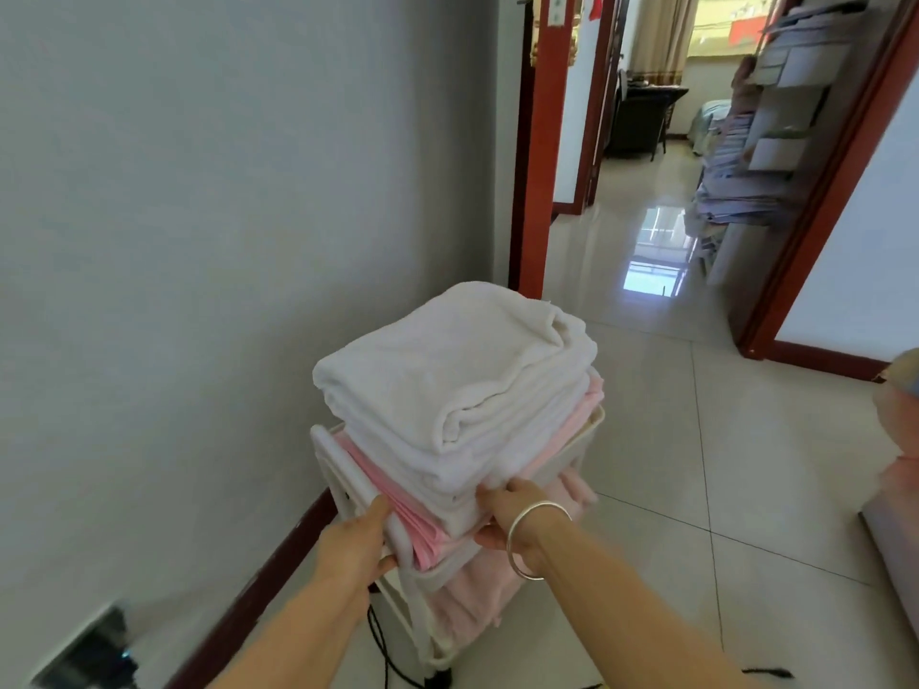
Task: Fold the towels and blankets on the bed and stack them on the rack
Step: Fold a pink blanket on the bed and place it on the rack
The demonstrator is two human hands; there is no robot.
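A white rack (328, 442) stands by the grey wall, piled high with folded linen. A thick white folded blanket (447, 370) lies on top, over white towels (477, 455) and a pink folded towel (398, 509). More pink cloth (467, 604) fills the shelf below. My left hand (355, 542) grips the rack's near white rail. My right hand (507, 509), with a silver bangle on the wrist, holds the near edge of the stack, fingers above it and thumb under it.
The grey wall (199, 241) runs along the left with a dark red skirting. An open doorway (646, 166) with red frames leads ahead over glossy floor tiles. Shelves of papers (756, 141) stand at the right. Black cords (383, 653) lie at the rack's foot.
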